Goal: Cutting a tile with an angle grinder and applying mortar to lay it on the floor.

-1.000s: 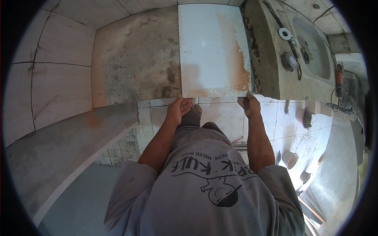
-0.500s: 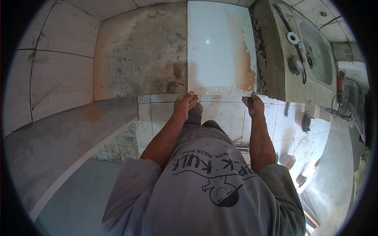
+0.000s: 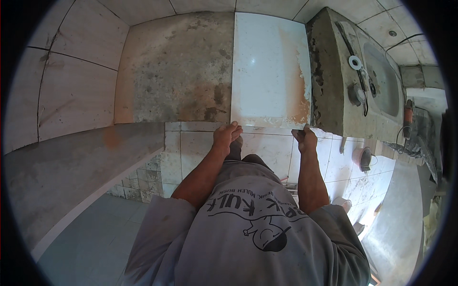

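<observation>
A large white tile (image 3: 267,62), stained brown along its right side, lies on a rough cement counter top (image 3: 181,71). It covers the right part of the counter, beside the raised sink block. At the tile's near left corner, my left hand (image 3: 225,138) has its thumb by the top edge and its fingers curled in. My right hand (image 3: 306,139) grips the near right corner in the same way, thumb up. Both hands hold the front edge; the fingertips underneath are partly hidden.
To the right stands a raised cement block (image 3: 329,71) with a sink basin (image 3: 381,71). A white ring (image 3: 355,62) and a dark strap lie beside the basin. A bucket (image 3: 362,158) stands on the tiled floor below. A grey ledge (image 3: 86,157) runs along the left, under the tiled wall (image 3: 81,90).
The whole view has shifted, so the counter and tile appear slightly lower. Both hands stay at the same corners of the tile, which shows no clear movement on the counter.
</observation>
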Motion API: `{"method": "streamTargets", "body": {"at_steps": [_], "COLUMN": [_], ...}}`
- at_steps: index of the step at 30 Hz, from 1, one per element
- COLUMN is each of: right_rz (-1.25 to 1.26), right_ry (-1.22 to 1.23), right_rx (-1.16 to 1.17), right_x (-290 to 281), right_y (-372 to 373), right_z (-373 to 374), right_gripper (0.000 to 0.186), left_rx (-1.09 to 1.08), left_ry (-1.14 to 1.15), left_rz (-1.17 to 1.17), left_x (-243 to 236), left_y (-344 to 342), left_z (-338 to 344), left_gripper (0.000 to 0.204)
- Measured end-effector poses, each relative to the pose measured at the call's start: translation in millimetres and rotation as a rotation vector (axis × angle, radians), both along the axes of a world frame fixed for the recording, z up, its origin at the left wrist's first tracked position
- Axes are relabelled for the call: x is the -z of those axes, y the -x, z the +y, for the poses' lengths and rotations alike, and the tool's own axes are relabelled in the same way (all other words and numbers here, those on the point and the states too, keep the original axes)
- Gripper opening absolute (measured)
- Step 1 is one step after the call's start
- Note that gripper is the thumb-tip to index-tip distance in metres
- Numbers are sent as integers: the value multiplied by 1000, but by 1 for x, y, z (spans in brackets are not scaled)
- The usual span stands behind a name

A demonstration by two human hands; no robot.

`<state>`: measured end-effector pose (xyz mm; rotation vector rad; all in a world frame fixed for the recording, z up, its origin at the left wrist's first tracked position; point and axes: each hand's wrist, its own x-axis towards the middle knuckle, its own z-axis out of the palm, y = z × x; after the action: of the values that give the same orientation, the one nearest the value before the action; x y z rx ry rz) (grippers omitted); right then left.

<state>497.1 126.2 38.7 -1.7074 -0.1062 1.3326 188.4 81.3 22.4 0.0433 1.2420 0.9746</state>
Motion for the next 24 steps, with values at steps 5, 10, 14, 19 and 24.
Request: {"method": "streamTargets", "body": {"at_steps": [5, 10, 14, 19, 24], "right_rz": [-18, 1, 16, -1, 13], "right_ry": [19, 12, 14, 36, 6], "right_rx": [-1, -58, -68, -92, -78], "right_x": [-2, 2, 3, 4, 6], "right_y": [-2, -5, -7, -7, -8], "right_z": [2, 3, 2, 0, 1], "right_gripper": [34, 29, 30, 33, 33], "left_rx": [-56, -68, -67, -98, -122], "left_ry": [0, 7, 30, 22, 42], "left_rz": [48, 117, 164, 155, 156], "left_x": [-7, -11, -14, -17, -17], "left_y": [-6, -8, -8, -10, -12], "left_z": [1, 6, 8, 11, 12], "left_gripper": [28, 27, 33, 27, 28]}}
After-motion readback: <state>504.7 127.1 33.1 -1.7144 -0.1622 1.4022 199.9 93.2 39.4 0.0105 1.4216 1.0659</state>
